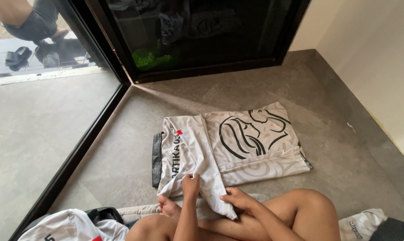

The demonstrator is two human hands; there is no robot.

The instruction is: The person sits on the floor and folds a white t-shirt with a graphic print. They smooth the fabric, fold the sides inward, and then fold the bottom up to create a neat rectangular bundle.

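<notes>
- The left hand pinches the near hem of a pale printed sports jersey; thumb and fingers are closed on a fold of cloth, knuckles up.
- The right hand grips the same near edge a little to the right of the left fingers, with the fingers curled over a pointed corner of cloth that hangs below them towards the knee.
- The jersey lies flat on the grey floor beyond both sets of fingertips. Its left part is already folded over, and a large black line drawing shows on the part beyond and to the right of the right fingers.
- A dark strip of fabric pokes out from under the jersey's edge, left of and beyond the left fingers.
- Likely slip: both grips sit close together on one corner, so the far side has nothing holding it. A pull towards the body could drag the whole jersey along the smooth floor and undo the fold already made.
- The fabric looks slick. A light pinch could let the hem slide out, leaving the fold crooked.
- Another pale garment lies left of and nearer than the left fingers, and a third garment lies right of the right fingers, past the knee. Either could get caught up if the jersey is swept sideways.
- A black-framed glass door stands well beyond the fingers.
</notes>
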